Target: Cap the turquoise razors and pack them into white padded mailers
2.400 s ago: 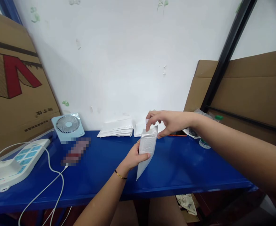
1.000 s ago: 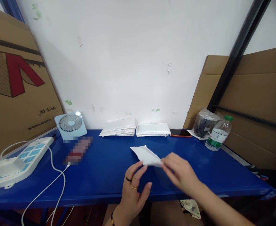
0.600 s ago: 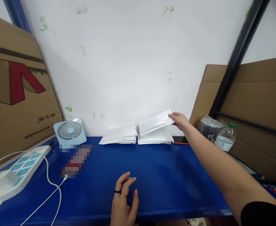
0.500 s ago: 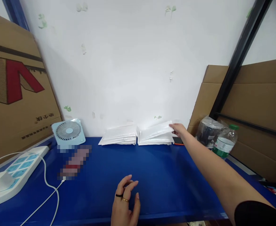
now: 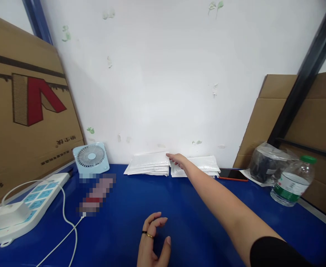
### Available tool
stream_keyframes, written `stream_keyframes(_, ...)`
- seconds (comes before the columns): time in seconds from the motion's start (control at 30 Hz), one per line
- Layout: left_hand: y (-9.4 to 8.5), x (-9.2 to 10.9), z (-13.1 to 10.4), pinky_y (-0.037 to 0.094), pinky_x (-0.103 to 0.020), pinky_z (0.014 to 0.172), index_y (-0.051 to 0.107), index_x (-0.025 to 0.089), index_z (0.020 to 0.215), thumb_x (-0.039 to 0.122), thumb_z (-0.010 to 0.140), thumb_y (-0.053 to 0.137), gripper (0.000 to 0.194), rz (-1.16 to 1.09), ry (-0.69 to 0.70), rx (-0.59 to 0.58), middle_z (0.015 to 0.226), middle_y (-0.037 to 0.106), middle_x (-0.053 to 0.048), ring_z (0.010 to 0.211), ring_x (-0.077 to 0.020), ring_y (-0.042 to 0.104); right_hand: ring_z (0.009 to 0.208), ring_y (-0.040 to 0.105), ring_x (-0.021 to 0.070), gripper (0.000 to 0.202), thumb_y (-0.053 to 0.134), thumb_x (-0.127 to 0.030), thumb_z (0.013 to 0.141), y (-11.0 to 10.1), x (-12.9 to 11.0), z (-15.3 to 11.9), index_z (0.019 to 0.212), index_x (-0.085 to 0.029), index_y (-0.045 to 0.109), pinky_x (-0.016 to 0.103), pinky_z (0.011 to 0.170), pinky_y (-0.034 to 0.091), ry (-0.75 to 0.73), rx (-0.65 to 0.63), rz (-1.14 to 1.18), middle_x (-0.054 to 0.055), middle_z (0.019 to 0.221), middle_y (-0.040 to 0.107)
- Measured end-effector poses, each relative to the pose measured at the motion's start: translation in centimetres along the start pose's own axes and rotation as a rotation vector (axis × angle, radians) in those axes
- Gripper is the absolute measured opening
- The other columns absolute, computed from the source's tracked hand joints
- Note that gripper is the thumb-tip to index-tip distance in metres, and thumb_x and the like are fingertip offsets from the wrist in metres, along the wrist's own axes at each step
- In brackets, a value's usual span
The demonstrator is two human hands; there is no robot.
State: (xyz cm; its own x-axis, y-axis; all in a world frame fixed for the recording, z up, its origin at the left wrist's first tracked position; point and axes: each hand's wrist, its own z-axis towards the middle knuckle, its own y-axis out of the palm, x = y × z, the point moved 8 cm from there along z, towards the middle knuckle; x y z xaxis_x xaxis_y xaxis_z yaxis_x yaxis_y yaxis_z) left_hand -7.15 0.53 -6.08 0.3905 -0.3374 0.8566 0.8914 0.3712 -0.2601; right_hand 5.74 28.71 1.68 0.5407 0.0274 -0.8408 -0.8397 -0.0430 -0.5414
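Note:
Two stacks of white padded envelopes lie side by side against the wall: a left stack [image 5: 147, 165] and a right stack [image 5: 204, 165]. My right hand [image 5: 177, 160] reaches across to the left stack and pinches the top envelope [image 5: 154, 158] at its right corner. The forearm passes over the right stack and hides part of it. Near the front edge my left hand [image 5: 154, 241], with two rings, hovers over the blue table [image 5: 118, 230]. Its fingers are loosely curved and apart, holding nothing.
At left stand a small blue fan [image 5: 91, 157], a power strip [image 5: 32, 209] with a white cable and a blurred, plugged-in phone [image 5: 98, 194]. At right are another phone [image 5: 233, 175], a plastic-wrapped dark item [image 5: 264, 163] and a bottle [image 5: 293, 181]. Cardboard [image 5: 26, 148] flanks the table.
My right hand has moved left from the right stack's lifted envelope to the left stack's top corner. The right stack now lies flatter. The view has shifted left; my left hand keeps its pose.

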Motion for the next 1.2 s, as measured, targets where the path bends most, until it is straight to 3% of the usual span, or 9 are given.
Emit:
stream_keyframes(0.1, 0.4, -1.5, 0.4, 0.049, -0.037, 0.078, 0.055, 0.023, 0.111, 0.039, 0.078, 0.056, 0.037, -0.227, -0.180, -0.094, 0.123, 0.049, -0.012, 0.098, -0.0236, 0.057, 0.060, 0.045, 0.0148, 0.022, 0.062, -0.034, 0.066, 1.5, -2.1, 0.0, 0.062, -0.014, 0.052, 0.027, 0.055, 0.036, -0.050, 0.007, 0.040, 0.003, 0.058, 0.051)
stream_keyframes(0.27, 2.9, -2.3, 1.9, 0.043, -0.038, 0.092, 0.044, 0.024, 0.124, 0.052, 0.077, 0.055, 0.055, -0.915, -0.578, -0.194, 0.133, 0.043, -0.013, 0.118, -0.0254, 0.048, 0.063, 0.041, 0.0102, 0.006, 0.051, -0.019, 0.068, 0.5, -6.5, -3.9, 0.072, -0.019, 0.046, 0.021, 0.060, 0.035, -0.330, 0.026, 0.102, -0.004, 0.066, 0.046)
stream_keyframes(0.4, 4.5, -0.5, 4.3, 0.041, -0.047, 0.094, 0.047, 0.023, 0.117, 0.074, 0.073, 0.039, 0.068, -1.357, -0.674, -0.203, 0.127, 0.048, -0.015, 0.120, -0.0266, 0.046, 0.073, 0.044, 0.0122, 0.011, 0.046, -0.009, 0.068, -0.3, -9.5, -14.1, 0.071, -0.020, 0.043, 0.024, 0.070, 0.038, -0.977, -0.104, 0.017, -0.001, 0.076, 0.049)
stream_keyframes(0.53, 5.1, 0.5, 5.5, 0.044, -0.046, 0.091, 0.057, 0.017, 0.099, 0.071, 0.072, 0.043, 0.061, -1.494, -0.630, -0.094, 0.108, 0.059, -0.013, 0.112, -0.0265, 0.052, 0.080, 0.049, 0.0154, 0.015, 0.043, -0.006, 0.076, -1.0, -6.6, -24.1, 0.073, -0.021, 0.046, 0.030, 0.075, 0.041, -1.278, -0.243, -0.093, 0.004, 0.083, 0.055)
stream_keyframes(0.67, 6.4, -0.1, 4.7, 0.047, -0.041, 0.088, 0.058, 0.016, 0.081, 0.050, 0.078, 0.050, 0.036, -1.512, -0.748, 0.091, 0.081, 0.062, -0.007, 0.089, -0.0200, 0.061, 0.075, 0.049, 0.0167, 0.029, 0.044, -0.006, 0.079, -3.3, -2.2, -27.6, 0.102, -0.022, 0.051, 0.032, 0.066, 0.041, -1.166, -0.079, -0.225, 0.004, 0.080, 0.056)
stream_keyframes(0.83, 5.9, 0.4, 5.8, 0.050, -0.032, 0.081, 0.056, 0.021, 0.091, 0.040, 0.078, 0.054, 0.023, -1.337, -0.656, 0.243, 0.076, 0.062, 0.001, 0.076, -0.0138, 0.063, 0.073, 0.053, 0.0184, 0.019, 0.047, -0.013, 0.082, -4.6, 2.8, -29.4, 0.078, -0.025, 0.061, 0.035, 0.067, 0.041, -1.129, 0.004, -0.255, 0.004, 0.076, 0.059)
stream_keyframes(1.0, 5.7, 5.1, 7.6, 0.048, -0.028, 0.082, 0.046, 0.030, 0.120, 0.034, 0.076, 0.061, 0.046, -1.150, -0.375, 0.208, 0.090, 0.063, 0.002, 0.086, -0.0143, 0.063, 0.102, 0.057, 0.0252, 0.029, 0.035, -0.034, 0.088, -6.2, 10.0, -24.9, 0.103, -0.024, 0.057, 0.043, 0.081, 0.048, -0.411, 0.285, 0.633, 0.010, 0.108, 0.060)
stream_keyframes(1.1, 7.2, 8.8, 7.9, 0.046, -0.029, 0.084, 0.041, 0.028, 0.125, 0.030, 0.073, 0.066, 0.058, -1.012, -0.186, 0.058, 0.102, 0.061, -0.001, 0.095, -0.0163, 0.061, 0.092, 0.063, 0.0270, 0.044, 0.024, -0.045, 0.088, -2.3, 11.5, -22.1, 0.101, -0.019, 0.057, 0.044, 0.073, 0.051, -0.037, 0.089, 1.025, 0.013, 0.102, 0.065)
stream_keyframes(1.2, 8.2, 11.2, 7.7, 0.046, -0.029, 0.084, 0.043, 0.025, 0.120, 0.027, 0.070, 0.070, 0.057, -0.864, -0.045, -0.010, 0.107, 0.059, -0.004, 0.099, -0.0176, 0.058, 0.083, 0.066, 0.0237, 0.036, 0.031, -0.042, 0.087, -0.1, 12.1, -20.9, 0.092, -0.020, 0.059, 0.039, 0.069, 0.052, 0.212, 0.048, 1.285, 0.009, 0.090, 0.069)
